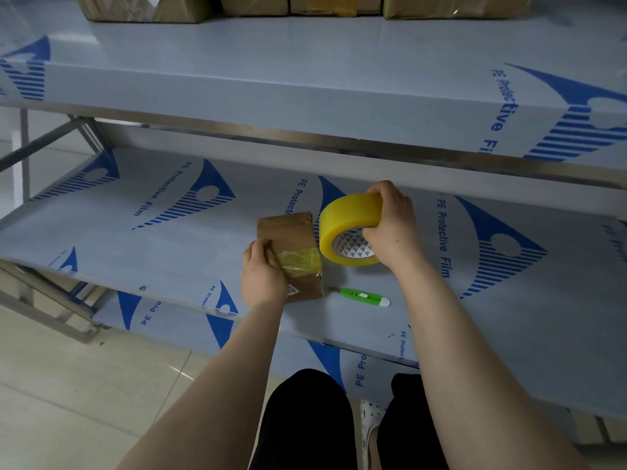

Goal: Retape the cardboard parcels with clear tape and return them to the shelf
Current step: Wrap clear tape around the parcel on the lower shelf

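Note:
A small brown cardboard parcel (pixel 290 232) lies on the middle shelf board (pixel 169 239), with a strip of yellowish clear tape (pixel 300 261) across its top. My left hand (pixel 263 276) rests on the parcel's near left side, fingers curled over its edge. My right hand (pixel 390 222) grips a big yellowish roll of clear tape (pixel 346 225), held upright just right of the parcel. The strip on the parcel runs toward the roll.
A green utility knife (pixel 368 296) lies on the shelf board right of the parcel's near corner. Several cardboard parcels (pixel 142 6) stand at the back of the upper shelf (pixel 305 69). Steel frame bars (pixel 51 137) run at the left. Tiled floor lies below.

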